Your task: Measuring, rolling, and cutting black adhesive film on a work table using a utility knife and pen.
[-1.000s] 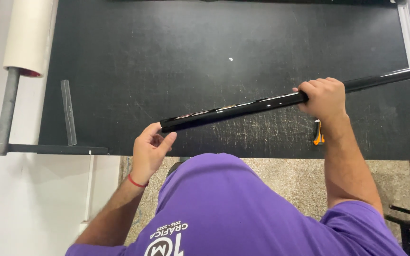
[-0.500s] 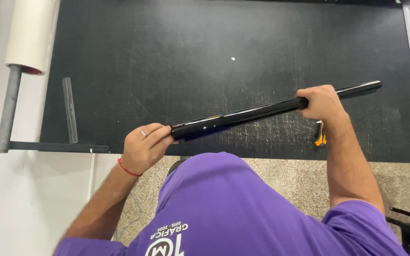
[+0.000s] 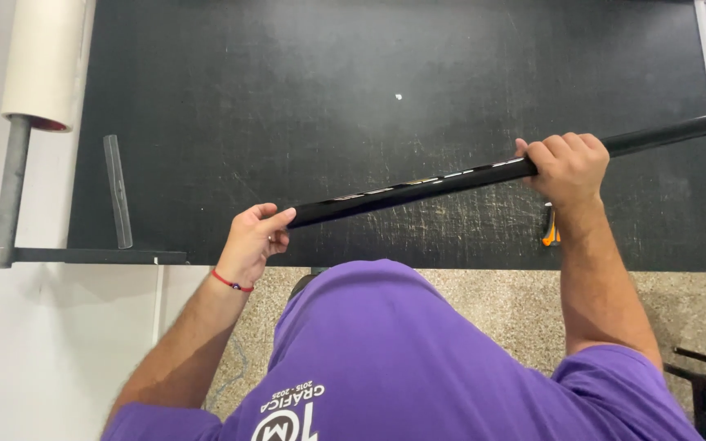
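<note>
A long glossy black roll point(image 3: 418, 186) stretches above a black work mat point(image 3: 328, 98), slanting up to the right edge of view. My right hand point(image 3: 564, 166) is wrapped around it near the right. My left hand point(image 3: 253, 238), with a red string bracelet at the wrist, pinches the roll's left end with its fingertips. My purple shirt fills the bottom of the view.
A white roll point(image 3: 42, 61) sits on a grey metal holder point(image 3: 10, 196) at the left. A clear ruler strip point(image 3: 117, 192) lies at the mat's left edge. An orange-and-black cutter point(image 3: 550, 231) lies behind my right wrist. Speckled floor point(image 3: 500, 302) shows below the table edge.
The roll has shifted back to the right, its right end now out of view. My left hand moved right and loosened from a full grip to fingertips on the roll's end.
</note>
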